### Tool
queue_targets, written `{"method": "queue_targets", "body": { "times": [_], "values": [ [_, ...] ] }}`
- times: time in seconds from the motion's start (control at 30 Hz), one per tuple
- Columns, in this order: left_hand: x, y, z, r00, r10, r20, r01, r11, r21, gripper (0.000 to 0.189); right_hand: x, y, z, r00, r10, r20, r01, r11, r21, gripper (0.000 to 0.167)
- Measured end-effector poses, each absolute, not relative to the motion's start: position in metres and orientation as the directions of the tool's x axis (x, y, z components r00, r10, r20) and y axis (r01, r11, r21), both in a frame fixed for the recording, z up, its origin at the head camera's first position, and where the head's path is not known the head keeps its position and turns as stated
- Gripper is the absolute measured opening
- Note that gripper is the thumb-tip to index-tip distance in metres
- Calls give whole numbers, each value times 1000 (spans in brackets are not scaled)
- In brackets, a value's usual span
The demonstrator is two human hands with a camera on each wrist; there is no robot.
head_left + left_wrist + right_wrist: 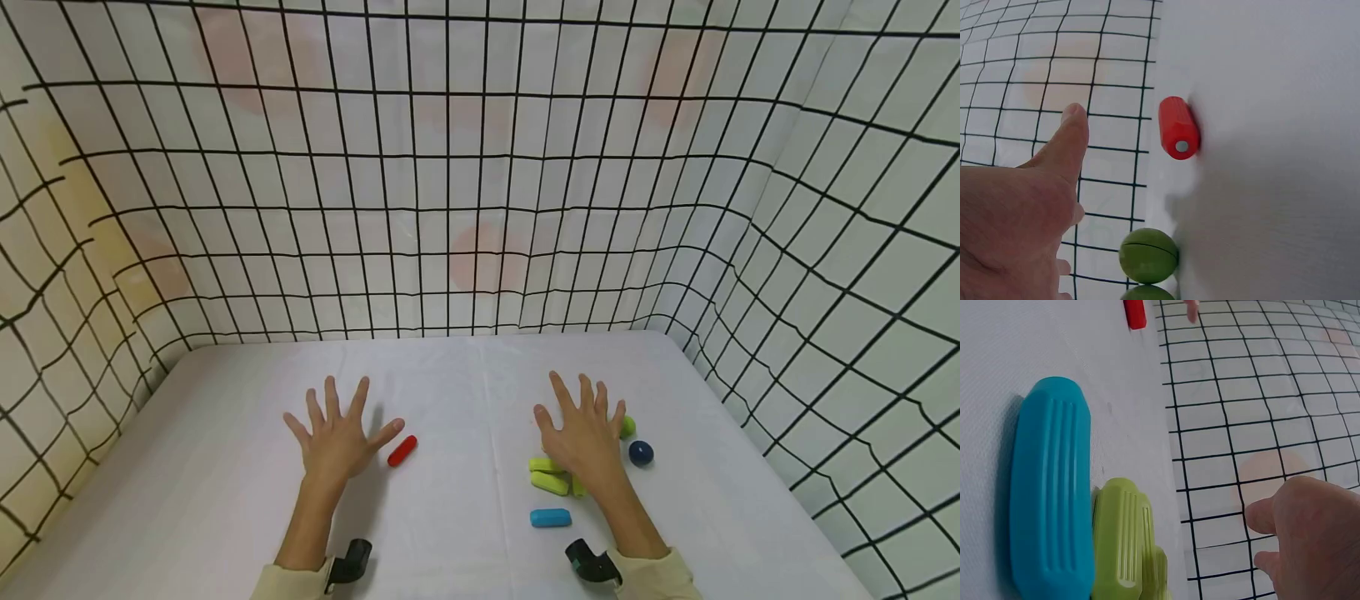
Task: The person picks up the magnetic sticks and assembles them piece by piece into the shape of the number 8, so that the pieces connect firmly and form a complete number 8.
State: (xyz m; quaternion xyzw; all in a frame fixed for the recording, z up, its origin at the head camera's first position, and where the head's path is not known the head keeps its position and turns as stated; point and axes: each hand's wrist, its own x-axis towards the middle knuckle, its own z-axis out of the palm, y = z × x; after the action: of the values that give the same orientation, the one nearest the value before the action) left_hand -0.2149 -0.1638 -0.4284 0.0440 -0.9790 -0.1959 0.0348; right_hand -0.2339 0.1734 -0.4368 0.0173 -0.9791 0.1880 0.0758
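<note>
Both hands are raised with fingers spread, palms down, and hold nothing. My left hand (333, 442) is nearest a red ridged stick (402, 451), just right of its thumb. In the left wrist view, two green balls (1147, 255) show below the red stick (1179, 128); in the head view the hand hides them. My right hand (588, 442) hovers over several yellow-green ridged blocks (550, 483), partly covering them. A light blue ridged block (551, 518) lies nearer the wrist. Right of the hand are a dark blue ball (641, 453) and a partly hidden green ball (628, 427).
A white cloth-covered table (465, 400) lies under both hands. Black grid netting (450, 183) in front of pale sheets stands along the back and both sides. A black wrist camera mount (350, 561) sits at the left cuff, and a similar mount (592, 562) at the right.
</note>
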Motion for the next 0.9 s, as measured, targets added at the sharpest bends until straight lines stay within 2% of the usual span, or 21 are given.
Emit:
{"method": "queue_targets", "body": {
  "times": [0.27,0.67,0.9],
  "values": [
    [-215,-158,-422,-994,-73,85,-30,901,433,94,-235,173,-431,-990,-1,141,-55,922,-382,68],
    [-212,-141,-405,-993,5,115,70,815,575,91,-236,179,-421,-995,-24,97,-72,845,-529,64],
    [-213,-134,-403,-995,59,80,97,753,651,95,-236,183,-419,-990,-35,135,-99,862,-497,69]
  ]
}}
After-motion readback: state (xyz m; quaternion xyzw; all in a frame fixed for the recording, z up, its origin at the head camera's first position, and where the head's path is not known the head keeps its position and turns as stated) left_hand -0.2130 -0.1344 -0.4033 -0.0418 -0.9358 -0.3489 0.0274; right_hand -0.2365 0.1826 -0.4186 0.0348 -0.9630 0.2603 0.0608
